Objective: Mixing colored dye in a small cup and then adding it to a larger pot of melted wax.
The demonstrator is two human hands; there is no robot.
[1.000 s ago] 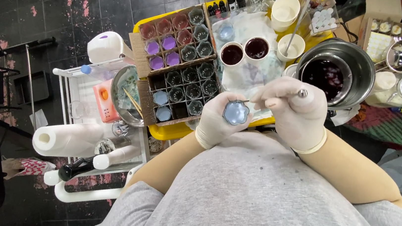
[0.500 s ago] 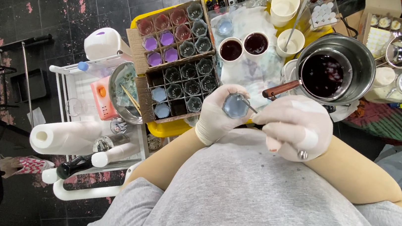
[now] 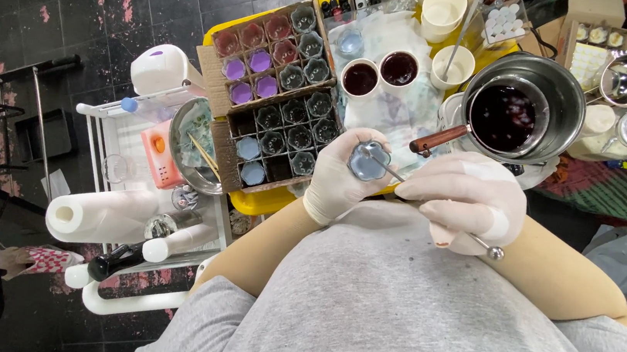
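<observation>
Item: small round glass cup of pale blue fill (image 3: 369,161), which my gloved left hand (image 3: 340,179) is gripping. My gloved right hand (image 3: 466,200) is pinching a thin metal stirring rod (image 3: 434,208), slanting up-left into the cup.

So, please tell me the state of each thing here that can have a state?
Small glass cup: held in left hand, filled pale blue.
Thin metal rod: held in right hand, tip in the cup.
Saucepan: holds dark red liquid.
Cardboard box: open, cups inside.
Paper roll: lying down.
</observation>
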